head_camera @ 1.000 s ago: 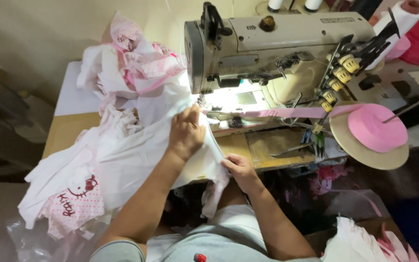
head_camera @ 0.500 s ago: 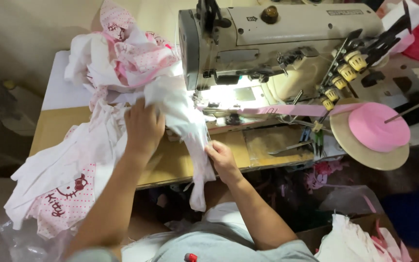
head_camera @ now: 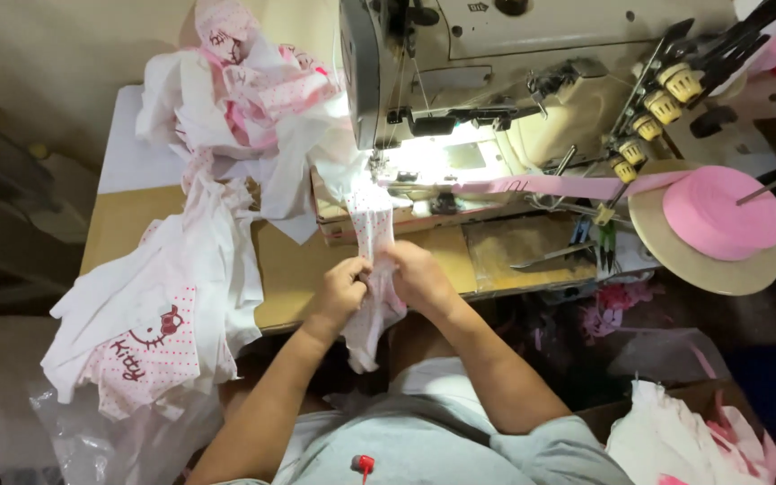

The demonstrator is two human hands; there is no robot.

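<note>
Both my hands pinch a narrow white fabric piece with pink dots at the table's front edge. My left hand grips its left side and my right hand its right side. The fabric runs up from my hands to the lit needle area of the grey industrial sewing machine, and its lower end hangs off the table edge. A pink binding tape feeds across to the needle from a pink tape roll on a tan disc at the right.
A heap of white and pink printed garments drapes over the wooden table at the left, more piled at the back left. Thread tension knobs stick out at the machine's right. More fabric lies at the lower right.
My left hand let go of the big white garment and came down to the table's front edge. Both hands now hold the small dotted piece under the needle. The camera view shifted closer.
</note>
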